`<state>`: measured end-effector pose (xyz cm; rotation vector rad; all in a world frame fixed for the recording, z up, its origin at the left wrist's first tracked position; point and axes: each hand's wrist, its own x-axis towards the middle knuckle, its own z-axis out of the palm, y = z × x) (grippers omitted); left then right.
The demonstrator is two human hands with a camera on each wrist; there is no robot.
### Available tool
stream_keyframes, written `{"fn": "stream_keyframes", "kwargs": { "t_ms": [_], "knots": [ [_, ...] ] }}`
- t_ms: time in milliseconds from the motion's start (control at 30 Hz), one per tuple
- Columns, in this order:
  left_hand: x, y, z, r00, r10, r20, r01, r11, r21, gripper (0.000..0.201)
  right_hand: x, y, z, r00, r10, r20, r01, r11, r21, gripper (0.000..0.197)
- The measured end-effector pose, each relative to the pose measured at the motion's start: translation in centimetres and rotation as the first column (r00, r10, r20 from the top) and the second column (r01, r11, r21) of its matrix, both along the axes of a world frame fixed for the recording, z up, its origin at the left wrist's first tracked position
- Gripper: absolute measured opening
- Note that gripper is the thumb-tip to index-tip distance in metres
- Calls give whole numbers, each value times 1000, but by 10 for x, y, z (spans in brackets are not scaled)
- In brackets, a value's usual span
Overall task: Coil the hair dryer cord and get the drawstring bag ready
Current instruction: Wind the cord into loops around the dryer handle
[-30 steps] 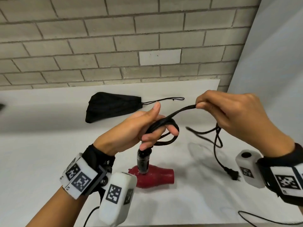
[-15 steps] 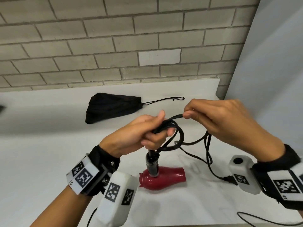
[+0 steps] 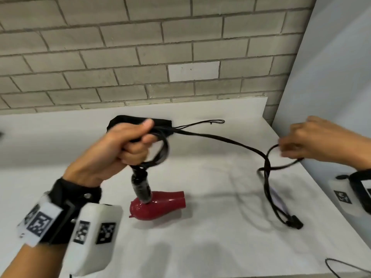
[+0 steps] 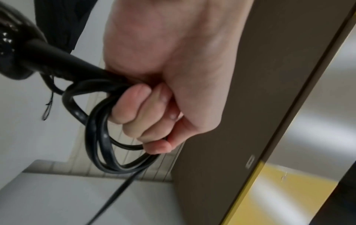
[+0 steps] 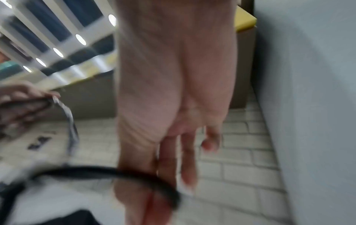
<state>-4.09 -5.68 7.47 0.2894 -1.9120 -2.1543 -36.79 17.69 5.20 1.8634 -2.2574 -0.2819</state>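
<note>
A red hair dryer [image 3: 160, 204] lies on the white table [image 3: 210, 247], its black handle [image 3: 141, 187] pointing up. My left hand [image 3: 124, 149] is fisted just above the handle and grips a small coil of the black cord [image 4: 96, 137]. From there the cord [image 3: 220, 138] stretches right to my right hand [image 3: 313, 141], whose thumb and fingers pinch it [image 5: 96, 172]. Past that hand the cord hangs in a loop down to the plug [image 3: 295, 224] on the table. The black drawstring bag [image 3: 162, 125] lies behind my left hand, partly hidden, with its string [image 3: 202, 123] trailing right.
A brick wall [image 3: 140, 57] runs along the back of the table. A pale grey panel [image 3: 331, 77] closes off the right side, close to my right hand. A thin dark cable [image 3: 341, 267] lies at the front right corner.
My right hand has swung away to the right, drawing the cord out long. My left hand, holding the coil, has moved slightly left and back, over the bag.
</note>
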Motion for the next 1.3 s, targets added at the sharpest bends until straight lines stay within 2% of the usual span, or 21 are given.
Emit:
{"fn": "stream_keyframes", "kwargs": {
  "t_ms": [67,200,233,300,333,400,467,500,533,567,667,733,833,900,967,1067,1100,1133,1167,1200,1300],
  "knots": [
    [13,-10,5,995,83,-52,-83,996,18,34,-17,14,-24,996,-88,-26,90,993,73,22],
    [23,-19,8,978,185,-94,-189,982,-30,30,-21,28,-57,973,-196,117,194,981,28,62],
    [24,-21,8,973,211,-94,-215,976,-41,30,-18,32,-58,959,-242,145,241,970,23,59],
    [26,-25,7,961,266,-75,-270,961,-58,30,-14,40,-61,927,-341,157,338,940,44,40],
    [26,-28,6,958,280,-67,-284,957,-61,30,-14,42,-66,923,-371,104,368,928,53,37],
    [27,-36,4,958,280,-67,-284,958,-45,29,-11,45,-77,925,-377,-46,377,926,-8,55],
    [30,-55,0,973,213,-94,-203,974,104,31,-13,46,-89,885,-446,-134,448,894,-17,81],
    [32,-66,-1,988,104,-115,-69,959,273,37,-15,48,-96,856,-497,-145,492,868,-69,92],
    [36,-77,0,986,-26,-167,100,883,458,46,-18,53,-102,850,-510,-132,495,859,-130,99],
    [40,-87,1,971,-91,-223,205,797,568,54,-21,57,-106,855,-496,-152,465,862,-200,103],
    [49,-98,3,964,-115,-239,240,764,599,62,-30,71,-129,882,-446,-155,391,874,-288,96],
    [48,-98,2,959,-129,-254,262,748,610,63,-32,71,-133,883,-455,-120,407,867,-288,93],
    [49,-101,2,973,-77,-216,198,760,619,64,-42,73,-148,863,-494,-105,448,845,-290,92],
    [48,-108,2,975,-67,-211,187,760,622,64,-48,77,-153,854,-515,-79,495,849,-182,86],
    [52,-117,1,970,-81,-228,206,767,607,65,-52,78,-157,818,-574,-21,573,818,-51,67],
    [55,-120,3,977,-42,-208,152,823,547,61,-50,78,-161,783,-622,7,622,783,-4,42],
    [53,-118,0,987,16,-159,67,862,502,54,-50,78,-164,761,-648,6,648,761,-3,38],
    [51,-112,-1,984,161,-82,-119,919,375,44,-52,77,-167,746,-665,12,665,746,-11,37],
    [49,-105,-1,944,329,-33,-317,928,196,35,-54,76,-169,745,-666,38,667,744,-25,35],
    [47,-97,-2,915,403,-12,-400,911,98,31,-56,75,-168,753,-646,127,656,753,-58,31],
    [39,-76,-5,915,404,16,-403,910,95,30,-56,73,-160,645,-599,475,625,771,123,33]
  ]
}}
